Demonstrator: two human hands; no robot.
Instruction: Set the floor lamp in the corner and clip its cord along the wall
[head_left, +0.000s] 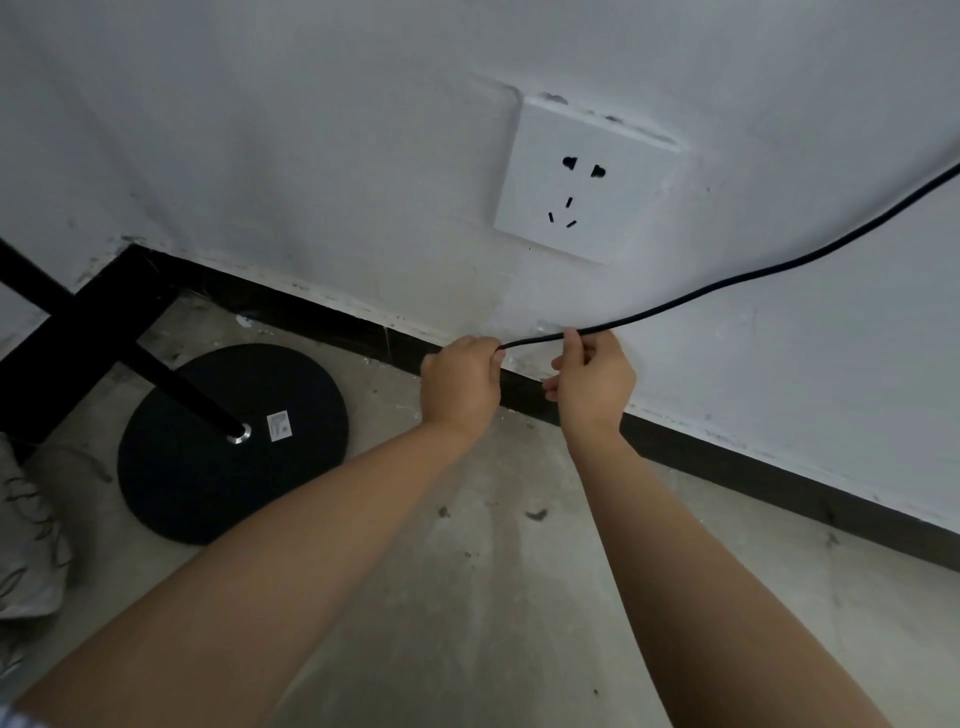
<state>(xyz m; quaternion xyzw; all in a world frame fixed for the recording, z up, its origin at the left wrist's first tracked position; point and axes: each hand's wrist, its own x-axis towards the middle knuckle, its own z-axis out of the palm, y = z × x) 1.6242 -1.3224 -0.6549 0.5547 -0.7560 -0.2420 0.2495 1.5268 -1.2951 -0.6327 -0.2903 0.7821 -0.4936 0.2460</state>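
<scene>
The floor lamp's round black base rests on the concrete floor near the corner, and its black pole rises toward the upper left. A black cord runs from the upper right down to my hands, low against the white wall. My left hand is closed around the cord's near stretch. Just to its right, my right hand pinches the cord between thumb and fingers. A small clear clip seems to sit on the wall behind the cord, though it is faint.
A white wall socket sits above my hands with nothing plugged in. A black baseboard lines the wall's foot. A patterned cloth lies at the left edge. Dark debris dots the floor.
</scene>
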